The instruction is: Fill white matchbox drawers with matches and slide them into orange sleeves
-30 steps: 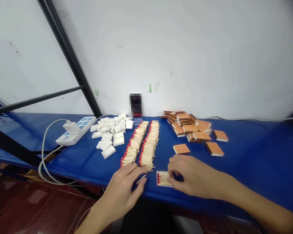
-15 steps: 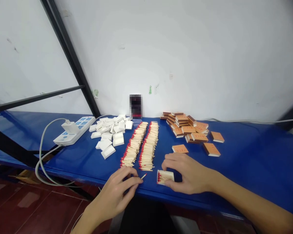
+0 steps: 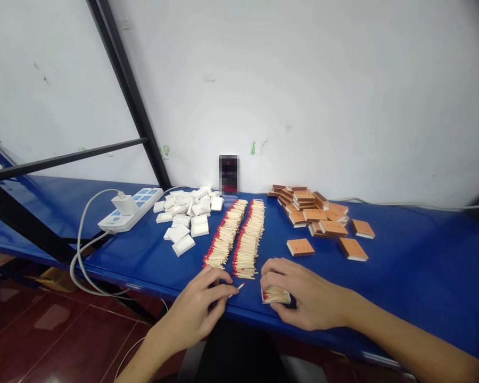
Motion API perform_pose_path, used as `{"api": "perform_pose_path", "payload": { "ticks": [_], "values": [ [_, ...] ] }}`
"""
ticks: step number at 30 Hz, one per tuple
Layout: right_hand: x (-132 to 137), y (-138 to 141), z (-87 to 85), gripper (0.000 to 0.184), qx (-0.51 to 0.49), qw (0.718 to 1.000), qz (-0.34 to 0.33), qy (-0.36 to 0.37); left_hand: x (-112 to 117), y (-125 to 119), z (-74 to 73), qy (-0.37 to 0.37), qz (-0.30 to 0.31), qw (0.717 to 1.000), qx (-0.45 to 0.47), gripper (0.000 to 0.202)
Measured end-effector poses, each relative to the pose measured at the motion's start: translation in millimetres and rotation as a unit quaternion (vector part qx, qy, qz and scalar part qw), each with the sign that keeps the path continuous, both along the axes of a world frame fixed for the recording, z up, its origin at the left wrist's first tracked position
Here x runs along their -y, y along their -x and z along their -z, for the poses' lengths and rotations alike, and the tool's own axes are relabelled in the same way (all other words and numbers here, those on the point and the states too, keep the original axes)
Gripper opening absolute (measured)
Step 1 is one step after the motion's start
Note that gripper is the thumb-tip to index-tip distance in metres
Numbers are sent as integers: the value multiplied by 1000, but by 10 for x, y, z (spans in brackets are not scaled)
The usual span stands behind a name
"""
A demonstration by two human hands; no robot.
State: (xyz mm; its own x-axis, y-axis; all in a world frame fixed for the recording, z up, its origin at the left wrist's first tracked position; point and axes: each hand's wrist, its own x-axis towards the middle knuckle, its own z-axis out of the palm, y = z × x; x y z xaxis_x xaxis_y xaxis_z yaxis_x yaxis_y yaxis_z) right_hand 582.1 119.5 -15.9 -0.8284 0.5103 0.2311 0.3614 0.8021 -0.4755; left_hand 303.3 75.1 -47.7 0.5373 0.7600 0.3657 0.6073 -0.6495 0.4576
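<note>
My left hand point(image 3: 203, 303) is at the table's front edge, thumb and fingertips closed around the tail of a single match point(image 3: 241, 286), whose red head points away to the right. To its right, my right hand point(image 3: 303, 295) grips a white matchbox tray point(image 3: 263, 298) filled with matches, their red heads on the left. Its fingers cover the tray's far side and the thumb lies along the near side. Just beyond both hands, two long rows of loose matches point(image 3: 224, 234) run back across the blue table.
White empty trays point(image 3: 183, 246) are heaped at the left, beside a power strip point(image 3: 122, 218) with a plug and cable. Orange matchbox sleeves point(image 3: 314, 215) are piled at the right, several lying apart. A dark, blurred-out object point(image 3: 229, 174) leans on the wall. A black metal frame stands left.
The view has swung slightly left. My right fingers have come down over the tray's far part, hiding more of it. More of the match shows beyond my left fingertips.
</note>
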Motion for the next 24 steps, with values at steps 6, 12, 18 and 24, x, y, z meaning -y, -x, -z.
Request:
{"api": "perform_pose_path", "payload": {
  "ticks": [6,12,18,24],
  "values": [
    [-50,-2,63,16,-50,998,-25,5,-20,7,3,18,7,1000,17,33],
    [-83,-16,144,17,-68,997,-41,0,-23,13,-16,20,16,999,26,33],
    [-94,-22,143,18,-73,996,-46,-1,-24,1,-35,29,16,999,27,26],
    [-98,-13,162,20,-83,996,-40,-8,-16,5,-5,23,15,999,24,23]
  ]
}}
